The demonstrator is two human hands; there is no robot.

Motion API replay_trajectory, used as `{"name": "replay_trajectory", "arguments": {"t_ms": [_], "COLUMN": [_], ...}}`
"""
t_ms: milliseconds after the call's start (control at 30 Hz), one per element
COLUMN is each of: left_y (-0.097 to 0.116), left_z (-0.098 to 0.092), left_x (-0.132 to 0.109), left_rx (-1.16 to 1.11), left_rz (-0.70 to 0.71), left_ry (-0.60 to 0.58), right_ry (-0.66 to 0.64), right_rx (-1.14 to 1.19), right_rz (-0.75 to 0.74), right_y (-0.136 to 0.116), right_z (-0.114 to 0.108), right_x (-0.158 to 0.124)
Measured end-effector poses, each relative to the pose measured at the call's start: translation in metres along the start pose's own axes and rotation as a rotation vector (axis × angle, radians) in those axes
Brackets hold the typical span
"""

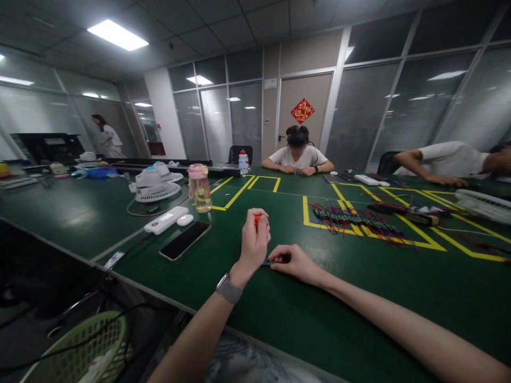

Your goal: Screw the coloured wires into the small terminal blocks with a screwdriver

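Note:
My left hand (255, 236), with a grey-banded watch on the wrist, is wrapped round an orange-handled tool (257, 219). Only the orange end shows above the fingers; its lower part is hidden behind the hand. Just to the right, my right hand (293, 263) pinches the edge of a small circuit board (268, 262) lying on the green table (319, 314). Something red shows under the right fingers, too small to name. The left wrist covers much of the board, so I cannot tell whether the tool touches it.
A black phone (186, 240), a white power strip (166, 219) and a pink-lidded bottle (199, 187) stand to the left. Wired circuit boards (355, 219) lie in a heap at right, near pliers (407, 211). One person (297, 154) sits opposite; another person's arm (423, 167) reaches in at right.

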State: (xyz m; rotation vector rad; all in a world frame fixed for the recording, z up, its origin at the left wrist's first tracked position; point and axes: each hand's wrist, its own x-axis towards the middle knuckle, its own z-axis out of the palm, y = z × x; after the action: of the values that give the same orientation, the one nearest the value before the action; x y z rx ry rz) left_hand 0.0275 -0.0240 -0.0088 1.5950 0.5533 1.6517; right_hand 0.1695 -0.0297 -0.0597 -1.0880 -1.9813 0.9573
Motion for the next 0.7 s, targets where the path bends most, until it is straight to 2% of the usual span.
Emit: {"name": "replay_trajectory", "arguments": {"t_ms": [167, 300, 367, 500, 700], "left_y": [0.008, 0.017, 0.017, 0.013, 0.011], "left_z": [-0.002, -0.007, -0.008, -0.008, -0.011], "left_x": [0.003, 0.006, 0.007, 0.006, 0.011], "left_rx": [0.073, 0.218, 0.234, 0.211, 0.463], "left_rz": [0.012, 0.083, 0.074, 0.061, 0.131], "left_ry": [-0.047, -0.074, -0.077, 0.000, 0.042], "right_ry": [0.022, 0.093, 0.107, 0.095, 0.088], "right_rx": [-0.046, -0.227, -0.320, -0.374, -0.337], "right_rz": [-0.026, -0.143, -0.187, -0.183, -0.154], "right_y": [0.001, 0.000, -0.002, -0.004, -0.003], "right_z": [0.003, 0.008, 0.009, 0.009, 0.004], "right_x": [-0.001, -0.004, -0.006, -0.007, -0.002]}}
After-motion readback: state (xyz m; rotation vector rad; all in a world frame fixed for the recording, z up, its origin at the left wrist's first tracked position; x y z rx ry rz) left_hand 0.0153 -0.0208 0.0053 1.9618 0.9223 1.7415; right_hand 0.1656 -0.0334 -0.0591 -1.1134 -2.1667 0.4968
